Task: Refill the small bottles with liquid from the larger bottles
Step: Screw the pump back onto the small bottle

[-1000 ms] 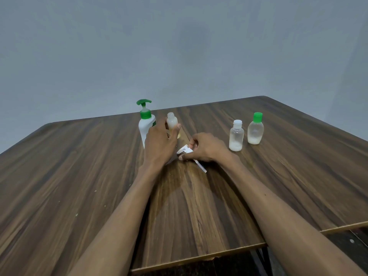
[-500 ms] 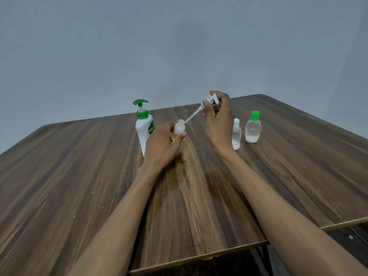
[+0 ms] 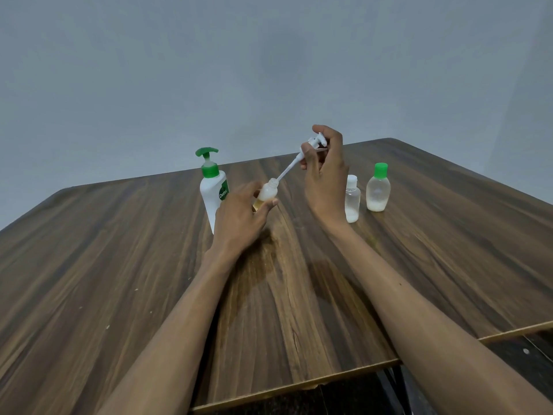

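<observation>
gripping a small open bottle (image 3: 267, 193) near the middle of the frame, the left hand (image 3: 239, 218) has its thumb and fingers curled round the lower body, with yellowish liquid showing at the bottom. the right hand (image 3: 324, 175), raised just right of centre, pinches a white pump head (image 3: 315, 142) between thumb and fingers; its dip tube (image 3: 288, 169) slants down and left, the tip at the bottle's open neck. a large white bottle with a green pump (image 3: 213, 187) stands just left of the left hand. right of the right wrist stand a clear bottle with a white cap (image 3: 352, 199) and, beside it, a frosted bottle with a green cap (image 3: 378, 188), both upright on the wooden table (image 3: 119, 265).
</observation>
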